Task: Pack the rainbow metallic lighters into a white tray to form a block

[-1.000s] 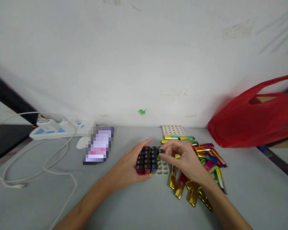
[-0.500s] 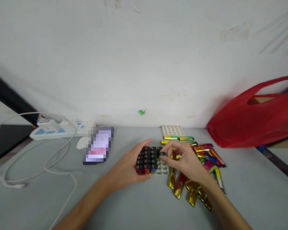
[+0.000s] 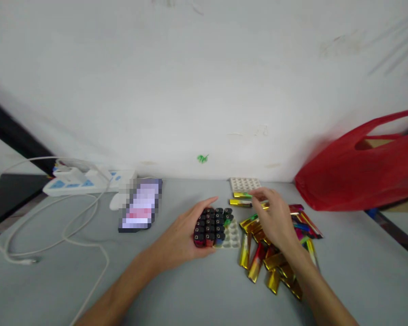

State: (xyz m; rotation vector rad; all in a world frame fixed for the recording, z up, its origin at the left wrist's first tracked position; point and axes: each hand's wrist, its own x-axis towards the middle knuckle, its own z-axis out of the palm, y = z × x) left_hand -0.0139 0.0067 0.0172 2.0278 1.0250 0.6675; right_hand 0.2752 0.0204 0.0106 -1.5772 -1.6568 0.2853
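Observation:
A white tray [image 3: 234, 236] with holes stands on the grey table, most holes filled with upright black-capped sticks [image 3: 211, 224]. My left hand [image 3: 180, 235] wraps round the tray's left side and steadies it. My right hand [image 3: 275, 217] reaches over a pile of shiny gold, red and green sticks [image 3: 275, 244] to the right of the tray. Its fingers curl down onto a gold-green stick [image 3: 245, 195] at the back of the pile. Whether they grip it cannot be made out.
A second white holed tray [image 3: 245, 184] lies by the wall. A red plastic bag [image 3: 363, 172] sits at right. A phone [image 3: 141, 206], a power strip [image 3: 85, 179] and a white cable [image 3: 54, 235] lie at left.
My right hand has left the tray's right edge, where it set a black-capped stick, and has moved back and right to the sticks near the wall. The left hand stayed on the tray.

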